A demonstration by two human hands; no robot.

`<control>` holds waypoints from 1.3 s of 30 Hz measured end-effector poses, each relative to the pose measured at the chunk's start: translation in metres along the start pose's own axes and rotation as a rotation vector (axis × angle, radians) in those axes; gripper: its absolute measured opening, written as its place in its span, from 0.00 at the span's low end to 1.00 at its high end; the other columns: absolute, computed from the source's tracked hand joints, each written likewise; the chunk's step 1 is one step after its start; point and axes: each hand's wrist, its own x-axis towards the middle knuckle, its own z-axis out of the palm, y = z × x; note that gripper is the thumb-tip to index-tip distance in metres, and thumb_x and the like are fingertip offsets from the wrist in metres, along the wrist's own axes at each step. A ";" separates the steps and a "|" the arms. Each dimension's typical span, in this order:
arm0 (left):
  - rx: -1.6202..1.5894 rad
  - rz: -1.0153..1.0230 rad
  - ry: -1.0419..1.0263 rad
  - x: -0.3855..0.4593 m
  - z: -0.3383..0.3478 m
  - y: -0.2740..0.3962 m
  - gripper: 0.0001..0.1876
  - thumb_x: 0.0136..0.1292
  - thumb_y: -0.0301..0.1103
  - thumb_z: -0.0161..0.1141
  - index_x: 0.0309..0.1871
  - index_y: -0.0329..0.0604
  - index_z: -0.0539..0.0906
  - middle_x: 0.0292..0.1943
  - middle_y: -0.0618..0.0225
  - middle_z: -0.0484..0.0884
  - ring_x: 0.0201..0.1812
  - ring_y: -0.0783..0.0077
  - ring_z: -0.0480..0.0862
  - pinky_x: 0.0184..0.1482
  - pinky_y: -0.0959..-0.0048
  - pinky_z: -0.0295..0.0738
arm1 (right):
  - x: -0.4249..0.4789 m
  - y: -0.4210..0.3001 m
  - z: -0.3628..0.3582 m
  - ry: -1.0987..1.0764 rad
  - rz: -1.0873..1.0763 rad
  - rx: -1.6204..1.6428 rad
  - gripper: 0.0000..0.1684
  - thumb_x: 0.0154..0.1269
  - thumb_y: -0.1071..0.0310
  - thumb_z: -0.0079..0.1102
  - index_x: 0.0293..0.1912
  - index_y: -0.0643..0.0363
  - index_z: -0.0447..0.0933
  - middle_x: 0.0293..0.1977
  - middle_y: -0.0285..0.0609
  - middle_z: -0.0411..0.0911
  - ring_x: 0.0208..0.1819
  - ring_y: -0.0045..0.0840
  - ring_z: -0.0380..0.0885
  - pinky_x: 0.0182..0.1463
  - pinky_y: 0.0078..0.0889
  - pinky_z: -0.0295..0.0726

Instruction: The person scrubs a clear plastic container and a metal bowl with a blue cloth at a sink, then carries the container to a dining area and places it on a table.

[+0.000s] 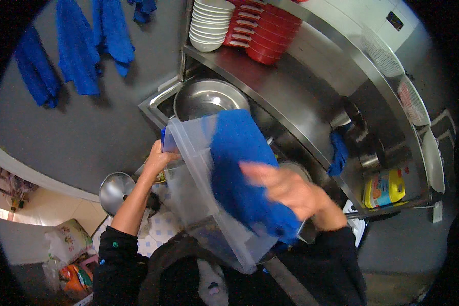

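Observation:
A clear plastic storage box [193, 183] is held tilted in front of my chest. My left hand [160, 156] grips its far left end, at a blue handle or latch [163, 139]. Over one side of the box is spread a blue cloth [239, 153]. My right hand [283, 187] presses on this cloth, blurred by motion, with its fingers pointing left. Part of the cloth bunches below the right palm. Whether the right fingers pinch the fabric is blurred, but the cloth lies under them against the box.
Behind the box, a large steel basin [210, 99] sits at the sink. A steel shelf [290, 88] carries stacked white bowls [210, 26], red containers [271, 38] and a yellow jug [384, 189]. Blue cloths [76, 49] hang on the wall. A steel bowl [116, 191] is lower left.

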 end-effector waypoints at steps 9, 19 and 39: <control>0.222 -0.008 -0.144 0.013 -0.003 0.053 0.07 0.35 0.20 0.55 0.23 0.33 0.72 0.16 0.73 0.69 0.22 0.81 0.68 0.26 0.77 0.63 | -0.132 0.009 -0.012 1.304 0.983 0.762 0.21 0.62 0.55 0.47 0.48 0.59 0.69 0.43 0.42 0.73 0.43 0.30 0.73 0.49 0.38 0.73; 0.599 0.046 -0.339 0.012 0.024 0.075 0.23 0.36 0.18 0.47 0.40 0.41 0.79 0.29 0.47 0.77 0.30 0.58 0.80 0.39 0.71 0.71 | -0.048 0.017 -0.009 0.568 0.948 0.806 0.10 0.51 0.75 0.54 0.37 0.63 0.73 0.29 0.33 0.76 0.27 0.11 0.73 0.32 0.14 0.72; 0.644 0.081 -0.353 0.028 0.034 0.067 0.20 0.37 0.17 0.47 0.38 0.37 0.78 0.25 0.48 0.76 0.28 0.65 0.80 0.37 0.74 0.70 | -0.135 -0.026 0.020 1.021 1.044 0.873 0.08 0.56 0.66 0.57 0.33 0.60 0.73 0.25 0.31 0.74 0.27 0.10 0.71 0.32 0.13 0.71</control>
